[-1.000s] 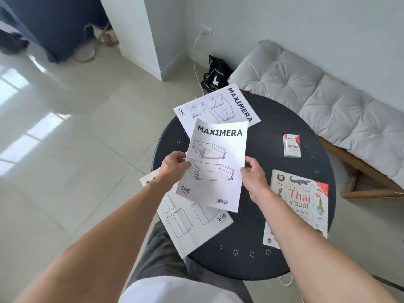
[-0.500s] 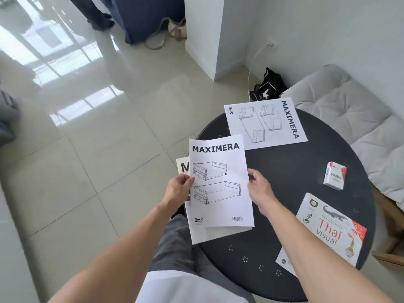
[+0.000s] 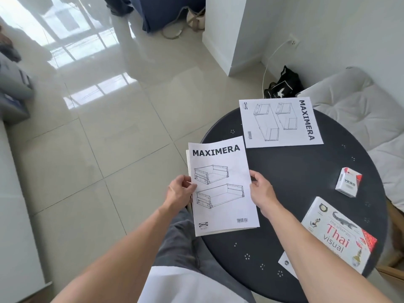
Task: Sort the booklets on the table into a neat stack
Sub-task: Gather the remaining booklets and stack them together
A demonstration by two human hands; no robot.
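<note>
A white MAXIMERA booklet (image 3: 220, 184) lies on top of a second booklet (image 3: 187, 158), whose edges peek out at its left and bottom, at the left rim of the round black table (image 3: 295, 171). My left hand (image 3: 180, 190) grips the pair's left edge. On the right edge rests my right hand (image 3: 261, 191), fingers pinching it. A third MAXIMERA booklet (image 3: 279, 122) lies flat and turned sideways at the table's far side. Near the right rim sits a Thai visual dictionary book (image 3: 336, 235) with a white sheet (image 3: 288, 263) under it.
A small white and red VESS box (image 3: 348, 182) stands on the table's right side. A white cushioned bench (image 3: 360, 114) runs behind the table. A black bag (image 3: 283, 84) and a cable lie on the tiled floor by the wall.
The booklet in my hands came down and left onto the lower booklet, squared over it. The camera view swung left, so the table now sits further right.
</note>
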